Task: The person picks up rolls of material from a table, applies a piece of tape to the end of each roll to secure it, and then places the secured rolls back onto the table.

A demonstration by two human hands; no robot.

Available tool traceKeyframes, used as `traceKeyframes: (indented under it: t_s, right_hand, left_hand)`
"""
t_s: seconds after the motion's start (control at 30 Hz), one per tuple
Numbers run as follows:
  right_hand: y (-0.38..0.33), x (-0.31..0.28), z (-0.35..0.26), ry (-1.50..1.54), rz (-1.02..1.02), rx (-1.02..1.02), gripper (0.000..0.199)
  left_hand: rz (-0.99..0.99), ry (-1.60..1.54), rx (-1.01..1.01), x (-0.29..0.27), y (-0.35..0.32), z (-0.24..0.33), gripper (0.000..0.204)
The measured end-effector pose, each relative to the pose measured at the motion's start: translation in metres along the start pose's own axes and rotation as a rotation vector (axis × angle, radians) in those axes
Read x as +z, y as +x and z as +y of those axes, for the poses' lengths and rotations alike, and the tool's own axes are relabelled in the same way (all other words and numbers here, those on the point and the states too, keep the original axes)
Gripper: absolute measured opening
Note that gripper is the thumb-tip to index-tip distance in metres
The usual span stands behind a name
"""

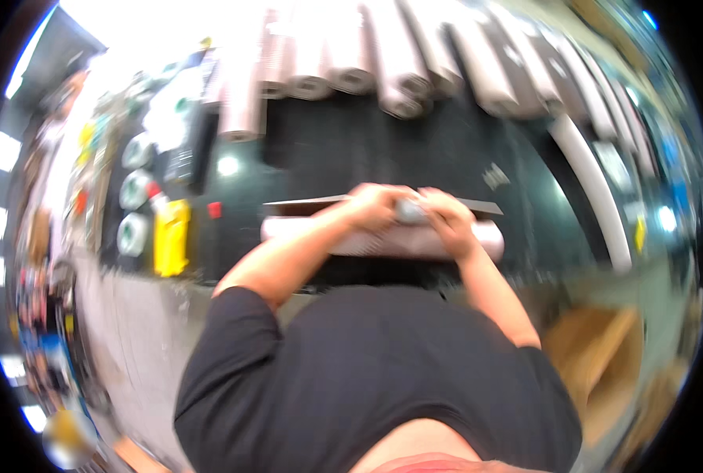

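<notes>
The left hand [379, 208] and right hand [451, 217] block the middle of the near pale roll [387, 243]. Beyond it, the dark tabletop [316, 154] leaves room to pass, up to the row of rolls [347, 51] on the far side; a yellow object [171, 238] stands in the way at left, a long pale tube [594, 191] at right.

A yellow container [171, 240] sits beside green-cored rolls [124, 236], a cardboard box [578, 343] lower right.

pale pink roll [402, 243], grey object [410, 211], black tabletop [328, 150], yellow container [171, 240].
</notes>
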State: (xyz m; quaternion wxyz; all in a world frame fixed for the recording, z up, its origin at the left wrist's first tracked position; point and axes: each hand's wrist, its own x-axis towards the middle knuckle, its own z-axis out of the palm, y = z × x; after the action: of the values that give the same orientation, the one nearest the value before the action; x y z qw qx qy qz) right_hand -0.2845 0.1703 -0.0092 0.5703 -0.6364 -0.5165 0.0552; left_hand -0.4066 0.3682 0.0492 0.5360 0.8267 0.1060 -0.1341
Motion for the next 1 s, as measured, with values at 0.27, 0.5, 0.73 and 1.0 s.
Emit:
traceKeyframes:
  t_s: [0.27,0.5,0.73,1.0]
  right_hand:
    - [-0.006,0.005,-0.041,-0.457,-0.164,-0.376,0.010]
    - [0.004,0.006,-0.011,-0.448,-0.374,-0.197,0.007]
    - [0.022,0.006,-0.024,-0.328,-0.478,-0.042,0.017]
    - [0.013,0.003,-0.021,-0.352,-0.471,0.012,0.021]
  left_hand:
    - [0.208,-0.639,0.167,-0.004,0.052,-0.074,0.043]
    - [0.081,-0.877,-0.226,-0.029,0.075,-0.086,0.040]
    - [0.015,-1.211,-0.256,-0.051,0.076,-0.115,0.041]
    - [0.579,-0.395,-0.044,-0.022,0.044,-0.057,0.044]
